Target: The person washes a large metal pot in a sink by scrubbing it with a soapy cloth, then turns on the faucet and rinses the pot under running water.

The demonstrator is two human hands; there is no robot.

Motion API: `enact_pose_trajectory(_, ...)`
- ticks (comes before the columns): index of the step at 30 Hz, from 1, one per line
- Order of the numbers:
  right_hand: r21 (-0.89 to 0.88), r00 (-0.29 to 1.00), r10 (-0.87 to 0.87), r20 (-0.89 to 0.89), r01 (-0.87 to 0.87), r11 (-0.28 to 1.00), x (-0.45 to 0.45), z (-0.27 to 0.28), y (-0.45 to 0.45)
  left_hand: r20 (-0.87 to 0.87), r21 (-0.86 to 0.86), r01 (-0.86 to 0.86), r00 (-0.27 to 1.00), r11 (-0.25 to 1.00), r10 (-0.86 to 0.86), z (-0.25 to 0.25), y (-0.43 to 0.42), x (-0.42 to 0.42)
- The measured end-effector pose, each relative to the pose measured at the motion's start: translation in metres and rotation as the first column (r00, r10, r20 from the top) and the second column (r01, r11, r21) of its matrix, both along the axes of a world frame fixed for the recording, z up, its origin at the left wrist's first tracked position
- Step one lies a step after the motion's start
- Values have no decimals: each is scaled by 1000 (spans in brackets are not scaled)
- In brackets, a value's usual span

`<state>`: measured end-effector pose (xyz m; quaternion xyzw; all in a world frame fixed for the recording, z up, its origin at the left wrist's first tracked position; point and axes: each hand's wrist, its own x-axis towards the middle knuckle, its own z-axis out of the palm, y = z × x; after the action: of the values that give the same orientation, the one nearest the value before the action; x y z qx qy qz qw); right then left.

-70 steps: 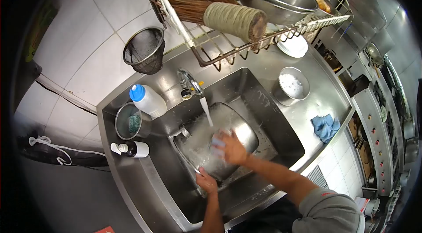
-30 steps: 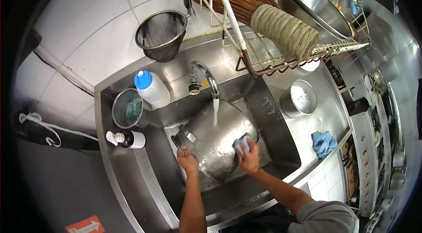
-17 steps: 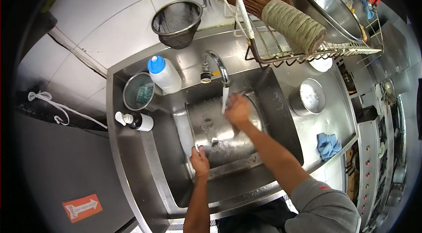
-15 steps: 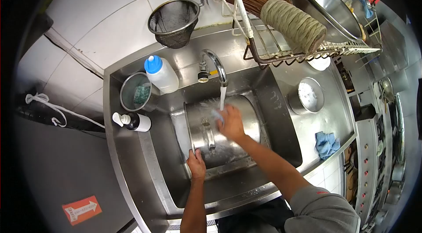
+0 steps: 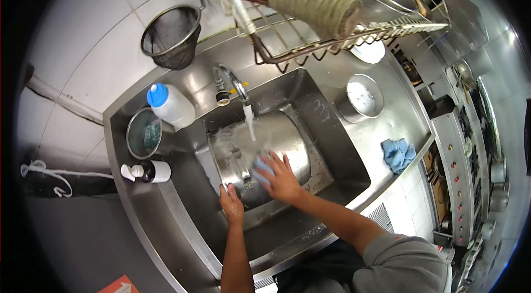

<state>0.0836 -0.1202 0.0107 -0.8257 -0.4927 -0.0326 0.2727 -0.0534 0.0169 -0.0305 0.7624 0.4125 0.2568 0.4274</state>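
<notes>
A large steel pot (image 5: 276,143) lies on its side in the sink (image 5: 343,179), its loop handle (image 5: 240,163) facing up. My left hand (image 5: 231,204) is closed on the pot's rim at its near left edge. My right hand (image 5: 283,179) presses a blue-grey scrubbing pad (image 5: 263,170) against the pot's side, right of the handle; the pad is partly hidden by the fingers. Water runs from the faucet (image 5: 238,87) onto the pot above my right hand.
Left of the sink stand a white squeeze bottle (image 5: 176,107), a container with a green scrubber (image 5: 151,135) and a pump bottle (image 5: 154,172). A steel container (image 5: 362,99) and blue cloth (image 5: 398,154) sit on the right. A wire rack (image 5: 354,41) and strainer (image 5: 172,38) hang above.
My right hand has moved with the pad from under the water stream down the pot's side, nearer to me. My left hand stays on the rim. The camera view has shifted and turned.
</notes>
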Motion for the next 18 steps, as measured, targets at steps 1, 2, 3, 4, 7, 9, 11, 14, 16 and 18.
enact_pose_trajectory(1,3,1000,-16,4,15,1000,5,-6,-28,15,34,18,1000,999,-19,-2,1,-1)
enact_pose_trajectory(2,-49,993,33,117,-27,998,16,-21,-59,28,70,32,999,997,-34,-4,5,-2)
enact_pose_trajectory(3,-105,971,89,224,-66,992,25,-36,-76,-1,84,46,999,995,-46,1,5,-2)
enact_pose_trajectory(4,5,985,-10,172,10,1000,47,-43,-73,-3,87,53,999,995,-53,5,5,0)
enact_pose_trajectory(7,-65,731,-552,-401,578,813,120,-46,-20,-40,47,13,999,999,-11,5,-7,8)
enact_pose_trajectory(9,-140,807,-544,-230,525,839,127,-36,8,-89,-99,-73,994,992,64,6,-14,11)
enact_pose_trajectory(11,-118,941,-334,51,338,934,116,-34,12,-67,-55,-49,997,997,45,0,-14,5)
enact_pose_trajectory(14,-45,995,-85,-60,82,996,24,-31,-16,47,-7,-58,997,998,58,4,-25,9)
enact_pose_trajectory(16,-145,997,-42,-61,33,989,12,-23,-32,97,94,-68,994,993,58,-9,-26,3)
enact_pose_trajectory(18,-230,999,-39,-15,34,973,37,-30,-28,136,122,-57,990,991,40,-12,-28,2)
